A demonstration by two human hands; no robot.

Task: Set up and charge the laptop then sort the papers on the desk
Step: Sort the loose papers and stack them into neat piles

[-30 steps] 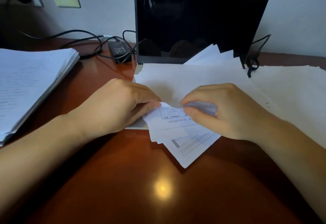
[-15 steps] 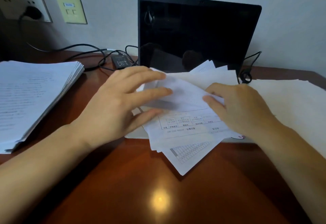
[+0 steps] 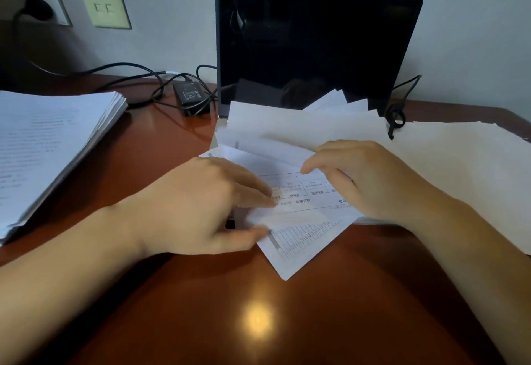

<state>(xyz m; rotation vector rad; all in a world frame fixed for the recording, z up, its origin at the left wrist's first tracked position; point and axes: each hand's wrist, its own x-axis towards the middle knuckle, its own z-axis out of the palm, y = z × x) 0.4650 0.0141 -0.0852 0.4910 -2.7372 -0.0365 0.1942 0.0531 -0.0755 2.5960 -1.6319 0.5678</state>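
Note:
The open laptop (image 3: 316, 48) stands at the back of the desk with a dark screen. A loose pile of papers (image 3: 287, 135) covers its keyboard. My left hand (image 3: 201, 206) pinches the left edge of a printed form sheet (image 3: 310, 201) between thumb and fingers at the front of the pile. My right hand (image 3: 370, 181) is just right of it, fingers curled at the edge of the upper sheets, holding them lifted off the form. The charger brick (image 3: 191, 96) lies left of the laptop, and its cable runs to a plug in the wall outlet (image 3: 37, 8).
A thick stack of printed pages (image 3: 51, 140) lies at the left of the brown desk (image 3: 258, 321). A wide spread of blank sheets (image 3: 459, 169) lies at the right. A thin black cable (image 3: 398, 115) hangs by the laptop's right side. A yellowish wall plate (image 3: 103, 3) is beside the outlet.
My left hand came down from the top of the pile to the form sheet's left edge and pinched it. My right hand kept the upper sheets raised. The camera tilted up slightly.

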